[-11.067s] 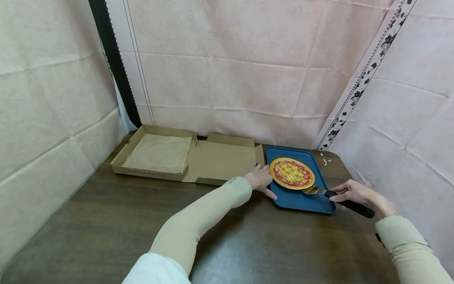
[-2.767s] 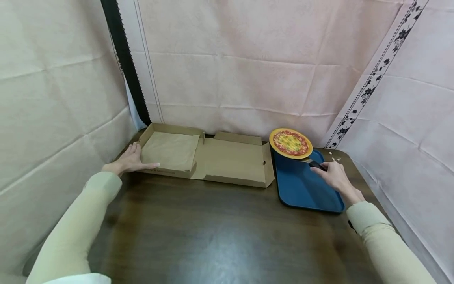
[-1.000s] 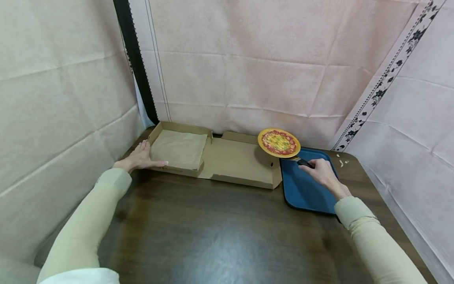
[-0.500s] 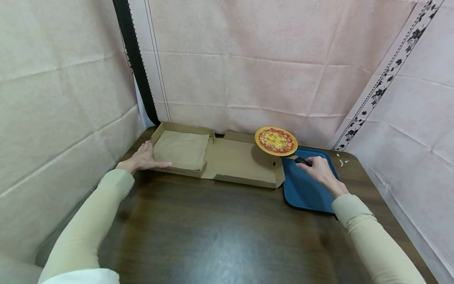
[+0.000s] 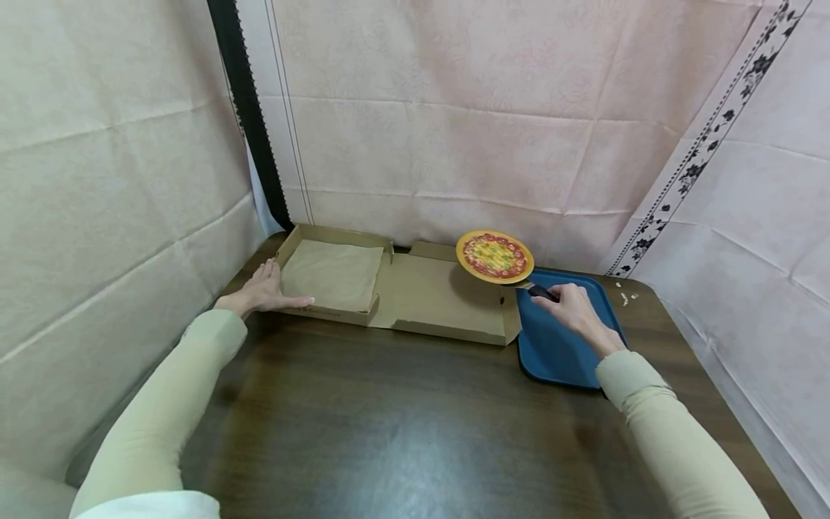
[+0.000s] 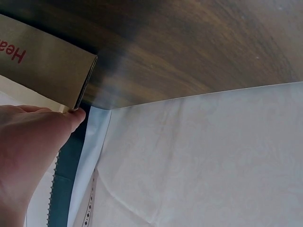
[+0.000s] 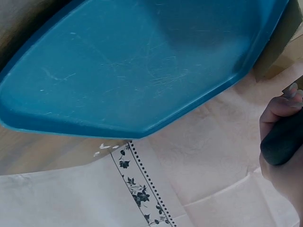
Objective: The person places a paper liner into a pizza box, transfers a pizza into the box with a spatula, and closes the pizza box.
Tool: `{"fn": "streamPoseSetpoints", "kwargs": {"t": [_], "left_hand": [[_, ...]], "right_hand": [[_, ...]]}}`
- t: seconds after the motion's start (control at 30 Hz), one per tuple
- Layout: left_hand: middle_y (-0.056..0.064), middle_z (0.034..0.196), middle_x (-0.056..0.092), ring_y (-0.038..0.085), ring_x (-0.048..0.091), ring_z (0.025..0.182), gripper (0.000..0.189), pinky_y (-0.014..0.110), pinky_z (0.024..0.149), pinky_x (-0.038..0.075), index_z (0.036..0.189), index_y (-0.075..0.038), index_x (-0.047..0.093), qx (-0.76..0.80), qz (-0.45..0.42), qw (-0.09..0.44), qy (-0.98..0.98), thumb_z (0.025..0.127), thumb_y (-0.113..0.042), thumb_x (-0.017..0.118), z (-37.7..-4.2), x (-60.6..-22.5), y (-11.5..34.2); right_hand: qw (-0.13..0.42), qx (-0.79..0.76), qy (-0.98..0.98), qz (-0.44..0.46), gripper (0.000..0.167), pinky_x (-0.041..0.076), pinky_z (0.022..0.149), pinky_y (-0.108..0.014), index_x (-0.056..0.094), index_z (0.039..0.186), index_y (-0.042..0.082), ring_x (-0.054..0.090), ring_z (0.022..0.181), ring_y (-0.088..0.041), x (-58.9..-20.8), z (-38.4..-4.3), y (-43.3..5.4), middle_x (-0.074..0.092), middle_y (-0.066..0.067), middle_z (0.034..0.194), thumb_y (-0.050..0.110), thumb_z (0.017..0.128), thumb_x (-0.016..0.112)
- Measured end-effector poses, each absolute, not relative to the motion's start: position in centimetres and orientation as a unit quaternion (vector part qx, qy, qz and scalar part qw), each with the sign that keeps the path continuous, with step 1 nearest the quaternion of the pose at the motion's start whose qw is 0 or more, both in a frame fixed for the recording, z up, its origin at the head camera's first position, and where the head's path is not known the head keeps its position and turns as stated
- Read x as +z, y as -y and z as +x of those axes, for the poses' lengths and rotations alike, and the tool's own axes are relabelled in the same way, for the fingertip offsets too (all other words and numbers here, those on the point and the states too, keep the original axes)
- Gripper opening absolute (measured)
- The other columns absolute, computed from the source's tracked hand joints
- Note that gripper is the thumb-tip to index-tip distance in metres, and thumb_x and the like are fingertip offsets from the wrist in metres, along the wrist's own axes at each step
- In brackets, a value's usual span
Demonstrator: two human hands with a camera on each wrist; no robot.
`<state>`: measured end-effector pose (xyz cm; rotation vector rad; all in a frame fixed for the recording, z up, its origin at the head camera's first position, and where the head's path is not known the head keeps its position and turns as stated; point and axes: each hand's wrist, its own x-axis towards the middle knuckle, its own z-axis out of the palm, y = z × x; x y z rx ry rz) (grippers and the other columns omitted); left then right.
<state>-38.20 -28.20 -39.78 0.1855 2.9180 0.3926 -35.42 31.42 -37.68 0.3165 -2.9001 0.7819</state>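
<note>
My right hand (image 5: pixel 573 313) grips the black handle of a pizza server (image 5: pixel 543 293). On its blade rides a small pizza (image 5: pixel 495 256) with a yellow rim and red, yellow and green topping, held over the open lid of a cardboard pizza box (image 5: pixel 428 299). The blade is mostly hidden under the pizza. In the right wrist view the dark handle (image 7: pixel 280 142) shows in the curled fingers. My left hand (image 5: pixel 258 292) rests at the box's front left corner, fingers along the side and thumb along the front wall (image 6: pixel 47 68). A sheet of paper (image 5: pixel 333 274) lines the box's base.
A blue tray (image 5: pixel 564 353) lies right of the box, below my right forearm. Small white scraps (image 5: pixel 624 297) lie on the dark wooden table (image 5: pixel 389 411) beyond it. Cloth curtains (image 5: pixel 454 144) hang along the back and both sides.
The pizza has risen off the tray on the server and moved left over the box lid, still drifting left lately. My left hand earlier moved from the tray's edge to the box corner.
</note>
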Motion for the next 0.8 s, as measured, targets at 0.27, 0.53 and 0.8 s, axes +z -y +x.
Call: {"fn": "streamPoseSetpoints", "kwargs": {"t": [0.27, 0.53, 0.8], "left_hand": [[0.042, 0.152, -0.007, 0.057, -0.003, 0.142, 0.130, 0.060, 0.119, 0.005, 0.144, 0.022, -0.003, 0.127, 0.065, 0.096, -0.985, 0.079, -0.074, 0.055, -38.3, -39.8, 28.2], [0.043, 0.152, -0.006, 0.057, -0.001, 0.142, 0.128, 0.059, 0.119, 0.006, 0.143, 0.023, -0.002, 0.114, 0.064, 0.096, -0.987, 0.081, -0.073, 0.055, -38.3, -39.8, 28.1], [0.044, 0.151, -0.005, 0.057, 0.000, 0.142, 0.127, 0.059, 0.119, 0.007, 0.143, 0.024, -0.001, 0.110, 0.062, 0.100, -0.987, 0.081, -0.071, 0.056, -38.1, -39.4, 27.9]], "right_hand": [[0.061, 0.260, 0.957, 0.114, 0.034, 0.032, 0.044, -0.024, 0.067, 0.088, 0.000, 0.042, 0.047, -0.014, -37.7, -35.9, -30.3, 0.048, -0.002, 0.058, 0.033, 0.094, 0.061], [0.068, 0.259, 0.955, 0.127, 0.033, 0.031, 0.045, -0.024, 0.067, 0.084, 0.001, 0.040, 0.046, -0.013, -37.9, -36.3, -29.2, 0.046, -0.001, 0.056, 0.032, 0.094, 0.063], [0.065, 0.266, 0.953, 0.132, 0.031, 0.030, 0.045, -0.024, 0.065, 0.080, 0.003, 0.039, 0.046, -0.014, -37.8, -36.5, -28.2, 0.045, -0.001, 0.055, 0.030, 0.094, 0.062]]}}
